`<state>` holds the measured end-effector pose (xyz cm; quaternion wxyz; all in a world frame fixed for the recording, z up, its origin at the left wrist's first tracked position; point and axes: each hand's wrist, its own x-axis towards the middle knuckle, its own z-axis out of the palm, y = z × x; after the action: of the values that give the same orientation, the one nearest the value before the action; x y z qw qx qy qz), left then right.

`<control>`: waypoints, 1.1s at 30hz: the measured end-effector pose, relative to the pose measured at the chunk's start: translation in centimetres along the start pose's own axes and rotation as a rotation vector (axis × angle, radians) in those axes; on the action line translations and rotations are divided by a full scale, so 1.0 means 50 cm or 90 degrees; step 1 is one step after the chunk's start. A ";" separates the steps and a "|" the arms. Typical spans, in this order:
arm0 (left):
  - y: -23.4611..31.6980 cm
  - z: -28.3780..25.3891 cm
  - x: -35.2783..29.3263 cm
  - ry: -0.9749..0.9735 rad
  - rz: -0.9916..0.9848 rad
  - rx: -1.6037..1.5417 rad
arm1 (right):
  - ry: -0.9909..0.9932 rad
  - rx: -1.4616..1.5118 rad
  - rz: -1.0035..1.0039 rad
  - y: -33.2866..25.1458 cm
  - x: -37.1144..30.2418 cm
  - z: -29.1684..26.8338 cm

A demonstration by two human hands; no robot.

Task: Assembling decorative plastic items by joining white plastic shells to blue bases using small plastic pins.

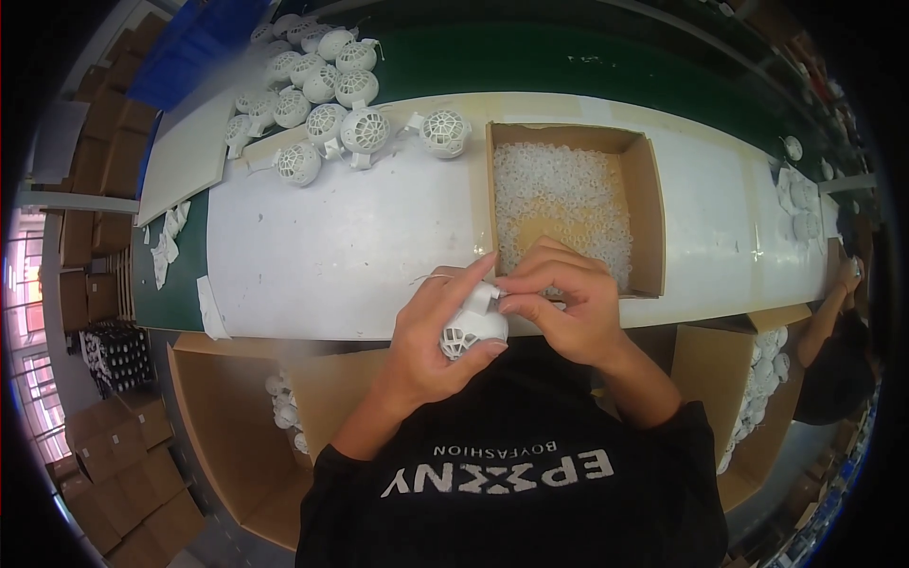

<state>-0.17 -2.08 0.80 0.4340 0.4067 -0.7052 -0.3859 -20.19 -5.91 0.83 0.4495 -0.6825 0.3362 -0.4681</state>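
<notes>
Far left on my feed, a pile of white lattice ball parts (317,90) sits at the back of the white worktable (331,246). Nearer centre, my left hand (437,341) has its fingers wrapped around one white lattice ball (471,329), held just above the table's near edge. My right hand (566,301) meets it there, fingertips pinched on the small tab on top of the ball. Just behind the hands stands an open cardboard box (653,218) of small clear plastic rings (559,194). At the far right, another person's arm (828,317) shows.
</notes>
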 end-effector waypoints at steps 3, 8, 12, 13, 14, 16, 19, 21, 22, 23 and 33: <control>-0.002 0.000 -0.002 -0.019 -0.048 -0.065 | -0.020 -0.059 -0.108 0.002 0.007 -0.011; 0.009 0.011 -0.002 -0.038 -0.088 -0.122 | -0.067 -0.191 -0.212 -0.010 0.025 -0.035; 0.042 0.018 0.011 -0.058 -0.121 0.016 | -0.158 -0.329 -0.235 -0.029 0.043 -0.062; 0.050 0.023 0.014 -0.055 -0.121 0.018 | -0.169 -0.350 -0.232 -0.030 0.050 -0.065; 0.058 0.031 0.017 -0.053 -0.128 0.074 | -0.181 -0.371 -0.231 -0.031 0.053 -0.066; 0.068 0.038 0.018 -0.047 -0.145 0.187 | -0.162 -0.315 -0.238 -0.016 0.048 -0.061; 0.057 0.021 0.022 -0.050 -0.136 0.041 | -0.118 -0.213 -0.248 0.005 0.044 -0.055; 0.049 0.011 0.015 -0.053 -0.132 -0.033 | -0.118 -0.178 -0.238 0.008 0.037 -0.049; 0.045 0.005 0.012 -0.069 -0.180 -0.138 | -0.117 -0.160 -0.233 0.007 0.036 -0.047; 0.042 -0.001 0.009 -0.086 -0.229 -0.244 | -0.117 -0.160 -0.233 0.004 0.036 -0.047; 0.056 0.015 0.013 -0.144 -0.321 -0.438 | -0.184 -0.282 -0.228 -0.063 0.030 -0.087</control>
<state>-1.73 -1.51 3.25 0.3564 0.3534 -0.4574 -0.7341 -23.65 -7.37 4.92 0.2433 -0.8717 0.2370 -0.3533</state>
